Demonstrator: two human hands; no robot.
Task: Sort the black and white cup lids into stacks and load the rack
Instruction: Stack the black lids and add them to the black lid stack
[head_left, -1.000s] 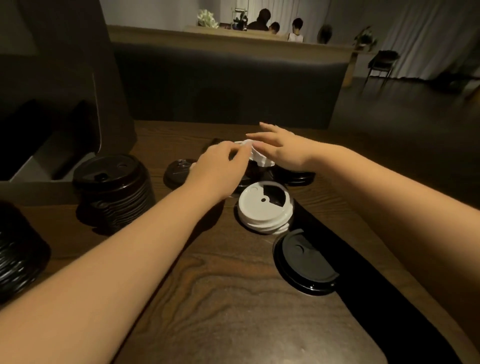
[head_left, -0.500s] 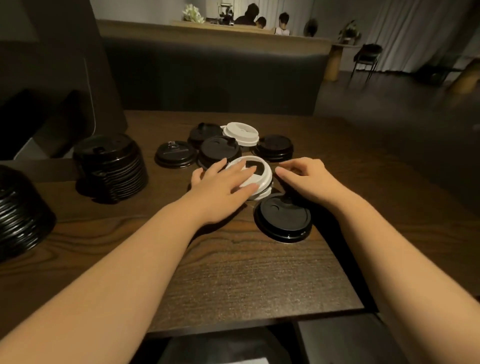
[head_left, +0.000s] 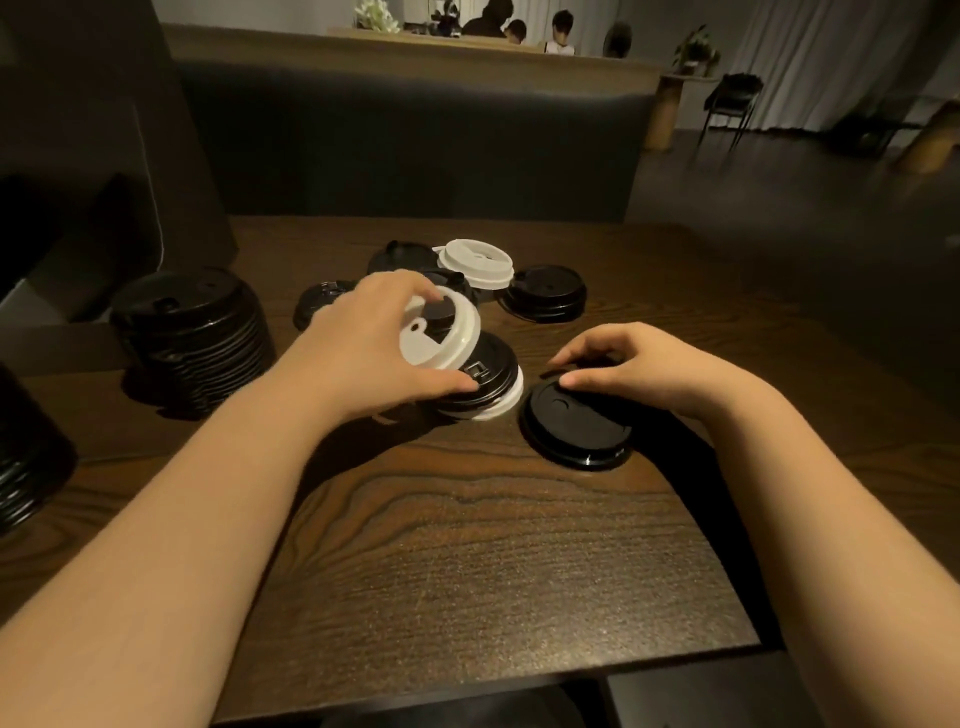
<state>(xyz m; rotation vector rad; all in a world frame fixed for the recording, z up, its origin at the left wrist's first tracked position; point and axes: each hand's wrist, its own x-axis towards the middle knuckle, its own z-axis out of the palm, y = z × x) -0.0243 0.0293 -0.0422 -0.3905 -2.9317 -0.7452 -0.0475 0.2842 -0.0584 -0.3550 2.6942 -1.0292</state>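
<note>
My left hand (head_left: 374, 343) grips a white lid (head_left: 441, 332), tilted up off a small mixed pile where a black lid (head_left: 488, 379) lies on another white lid (head_left: 501, 408). My right hand (head_left: 639, 364) curls its fingers over the far edge of a single black lid (head_left: 574, 428) lying flat on the wooden table (head_left: 467, 561). Further back lie a white lid (head_left: 478, 262) and loose black lids (head_left: 548, 291), (head_left: 319, 301). A tall stack of black lids (head_left: 192, 332) stands at the left.
Another black stack (head_left: 26, 457) shows at the far left edge. A dark box or rack (head_left: 78, 218) stands behind the stacks at the back left. A dark bench back (head_left: 415, 145) runs behind the table. People sit far off at a counter.
My left hand has lifted and tilted the white lid off the pile, uncovering a black lid beneath. My right hand has curled onto the near black lid. The view has dropped closer.
</note>
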